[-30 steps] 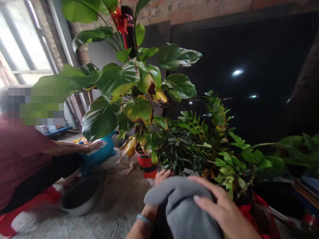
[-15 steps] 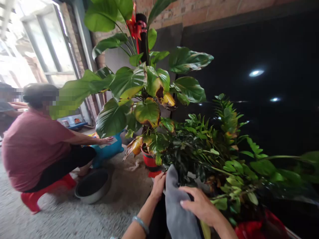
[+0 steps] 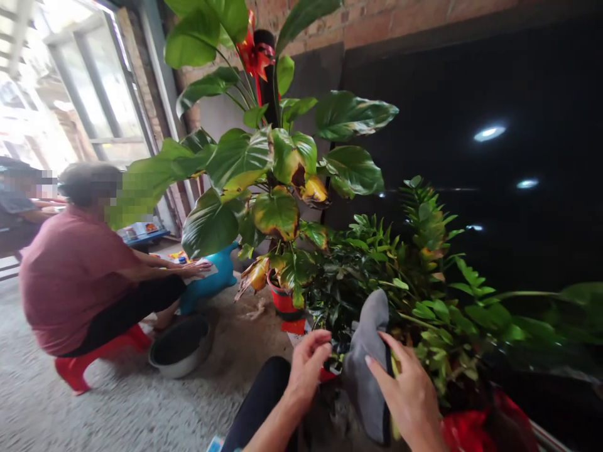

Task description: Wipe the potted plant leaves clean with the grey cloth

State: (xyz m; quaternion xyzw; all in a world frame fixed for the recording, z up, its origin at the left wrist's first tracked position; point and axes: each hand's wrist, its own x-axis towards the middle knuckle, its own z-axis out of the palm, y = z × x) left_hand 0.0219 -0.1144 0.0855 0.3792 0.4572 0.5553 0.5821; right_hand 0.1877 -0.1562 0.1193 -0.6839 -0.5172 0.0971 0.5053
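A grey, soft-looking fabric piece [image 3: 367,370] with a rounded narrow top stands tilted in front of me. A yellow-green strip shows along its right side. My right hand [image 3: 409,389] grips it from the right, with thumb and fingers on its face and edge. To its left, apart from the piece, is my left hand [image 3: 308,364], its fingers curled and the thumb close to the index finger. Whether something thin is pinched there is too small to make out. My dark-trousered knee [image 3: 264,395] shows below the left hand.
A large leafy plant [image 3: 277,210] in a red pot [image 3: 285,304] stands ahead, with bushy plants [image 3: 424,301] to the right. At left, a person in a pink shirt [image 3: 80,276] sits on a red stool [image 3: 94,361], hands at a blue object [image 3: 211,282]. A grey basin [image 3: 176,364] lies nearby.
The grey piece has moved right and turned, held in my right hand. My left hand has come away from its left side, and its fingers have curled. The view has shifted slightly.
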